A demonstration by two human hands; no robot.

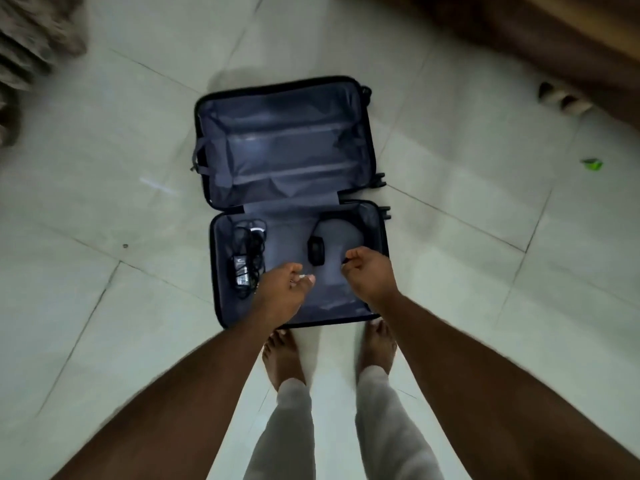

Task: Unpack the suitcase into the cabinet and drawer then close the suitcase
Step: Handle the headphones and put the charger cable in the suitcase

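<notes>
1. I look down on the suitcase [291, 199], which lies fully open on the pale tiled floor [104, 220], both halves flat and joined by the hinge across the middle.
2. The far half shows only grey lining; its black rim runs unbroken, with wheels sticking out on the right edge.
3. In the near half, a black charger with its coiled cable [246, 258] lies along the left wall, and a small dark device [316, 250] lies near the centre, well apart from the charger.
4. My left hand [282, 291] hovers over the near half beside the charger, fingers loosely curled, holding nothing I can see.
5. My right hand [372, 275] hangs over the right part of the near half with fingers curled; something small and dark sits at its fingertips, but I cannot tell whether it grips it.
6. My bare feet [282, 358] stand just at the near rim.
7. Bare tile lies on both sides of the case; brown furniture [554, 46] fills the upper right corner.
</notes>
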